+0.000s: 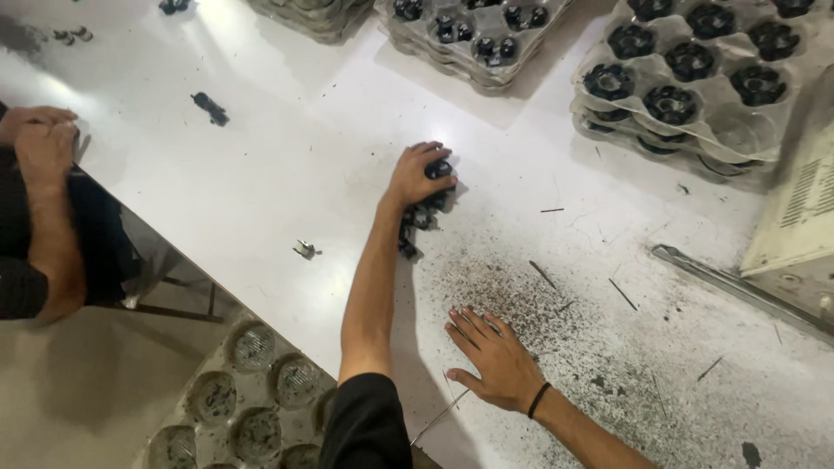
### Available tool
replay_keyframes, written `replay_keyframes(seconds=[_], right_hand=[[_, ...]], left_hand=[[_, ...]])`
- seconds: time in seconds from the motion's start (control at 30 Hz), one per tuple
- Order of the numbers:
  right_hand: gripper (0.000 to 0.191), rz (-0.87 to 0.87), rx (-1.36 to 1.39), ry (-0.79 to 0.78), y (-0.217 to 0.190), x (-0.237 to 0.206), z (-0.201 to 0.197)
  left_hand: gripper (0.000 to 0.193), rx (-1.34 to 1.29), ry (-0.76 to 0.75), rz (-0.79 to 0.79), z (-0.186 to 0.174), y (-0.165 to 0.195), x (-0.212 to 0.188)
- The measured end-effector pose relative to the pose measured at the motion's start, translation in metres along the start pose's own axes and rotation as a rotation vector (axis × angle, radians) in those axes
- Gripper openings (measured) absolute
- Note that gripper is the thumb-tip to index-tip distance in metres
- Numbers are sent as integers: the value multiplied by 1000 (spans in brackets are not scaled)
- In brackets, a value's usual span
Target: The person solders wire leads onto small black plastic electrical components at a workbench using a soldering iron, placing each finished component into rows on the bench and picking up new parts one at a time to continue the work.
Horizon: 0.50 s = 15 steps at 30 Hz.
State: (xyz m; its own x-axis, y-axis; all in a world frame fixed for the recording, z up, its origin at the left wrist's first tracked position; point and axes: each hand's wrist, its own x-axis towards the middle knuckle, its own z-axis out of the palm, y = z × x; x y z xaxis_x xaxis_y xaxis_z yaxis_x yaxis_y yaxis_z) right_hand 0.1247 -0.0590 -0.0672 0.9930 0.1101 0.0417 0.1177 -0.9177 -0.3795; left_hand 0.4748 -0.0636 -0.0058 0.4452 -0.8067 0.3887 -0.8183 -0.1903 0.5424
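My left hand [419,176] reaches out over the white table [287,156] and closes its fingers around a small cluster of black knob-like parts [426,213], which trails back toward my wrist. My right hand [493,358], with a black band at the wrist, lies flat and palm down on the table nearer to me, fingers spread, on a patch of dark dust and grit. It holds nothing.
Stacked clear moulded trays of black round parts stand at the back [473,39] and back right [682,82]. A beige machine housing [795,217] sits at the right edge. Empty trays [252,391] lie below the table. Another person's hands [39,130] rest at the left.
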Motion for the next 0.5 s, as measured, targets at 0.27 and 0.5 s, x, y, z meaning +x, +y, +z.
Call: replay_keyframes(seconds=[0.27,0.5], right_hand=[[94,263,-25,508,-17,-10,-22],[125,659,-128,336,-5,-47,-81]], left_hand=[[41,-120,46,65,73,133,-53],[27,-355,-47,46,112,214,-83]])
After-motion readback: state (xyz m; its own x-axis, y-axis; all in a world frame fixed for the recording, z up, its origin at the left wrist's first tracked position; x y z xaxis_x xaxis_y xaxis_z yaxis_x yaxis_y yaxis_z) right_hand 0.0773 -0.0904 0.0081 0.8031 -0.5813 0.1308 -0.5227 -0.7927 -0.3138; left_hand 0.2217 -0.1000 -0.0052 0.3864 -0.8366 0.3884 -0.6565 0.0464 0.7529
